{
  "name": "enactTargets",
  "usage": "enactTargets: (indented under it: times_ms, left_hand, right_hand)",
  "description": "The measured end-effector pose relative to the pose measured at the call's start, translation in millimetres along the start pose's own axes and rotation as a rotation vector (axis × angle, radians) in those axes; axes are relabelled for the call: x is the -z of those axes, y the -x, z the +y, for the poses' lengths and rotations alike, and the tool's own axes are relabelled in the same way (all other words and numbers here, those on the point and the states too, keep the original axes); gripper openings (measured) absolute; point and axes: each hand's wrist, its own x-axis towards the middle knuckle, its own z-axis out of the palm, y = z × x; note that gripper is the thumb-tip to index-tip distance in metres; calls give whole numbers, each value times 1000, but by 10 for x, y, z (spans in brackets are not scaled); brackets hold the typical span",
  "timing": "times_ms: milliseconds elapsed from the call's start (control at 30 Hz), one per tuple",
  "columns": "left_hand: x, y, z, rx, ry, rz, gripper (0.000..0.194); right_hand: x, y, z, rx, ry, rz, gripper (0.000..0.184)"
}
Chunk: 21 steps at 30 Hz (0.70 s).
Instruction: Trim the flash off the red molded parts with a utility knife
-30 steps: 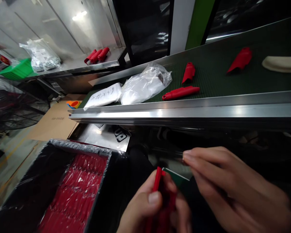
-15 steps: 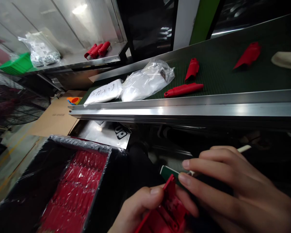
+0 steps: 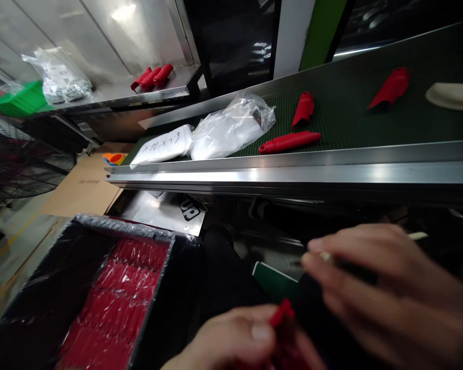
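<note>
Thumb (image 3: 250,336) and fingers of the left hand (image 3: 227,341) make a narrow pinch on a red part (image 3: 283,321), between five and six o'clock, close to the lower edge of the view. Motion blurs the part, and the hand hides much of it. At four o'clock, the right hand (image 3: 386,293) closes its fingertips narrowly on a slim tool (image 3: 324,255), also blurred; its pale tip is apart from the red part. Between the hands, at five o'clock, a dark green panel (image 3: 275,280) with a white edge lies lower down.

At seven to eight o'clock, an open box (image 3: 34,293) lined with dark plastic holds rows of red pieces (image 3: 119,293) under shiny clear film.

Beyond the hands, a green conveyor belt (image 3: 343,123) runs from ten o'clock round to two. It bears a flat white packet (image 3: 164,146) with handwriting at ten, a clear bag (image 3: 227,133) of white contents at twelve, three loose red shells (image 3: 291,142) from one to two and a pale curved piece (image 3: 453,96) past two.

Farther off, between ten and eleven, three red covers (image 3: 148,79) sit on a metal bench (image 3: 116,92); at ten, a clear sack (image 3: 61,77) stands beside a green basket (image 3: 21,98).
</note>
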Motion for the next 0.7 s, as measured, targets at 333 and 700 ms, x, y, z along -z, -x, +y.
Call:
enactTargets:
  times_ms: [333, 700]
  left_hand:
    - [169, -28, -50, 92, 296, -3, 39]
    - [94, -270, 45, -283, 320, 0, 41]
  right_hand:
    - [-128, -239, -307, -375, -450, -116, 29]
    - [-192, -174, -290, -684, -261, 33, 19]
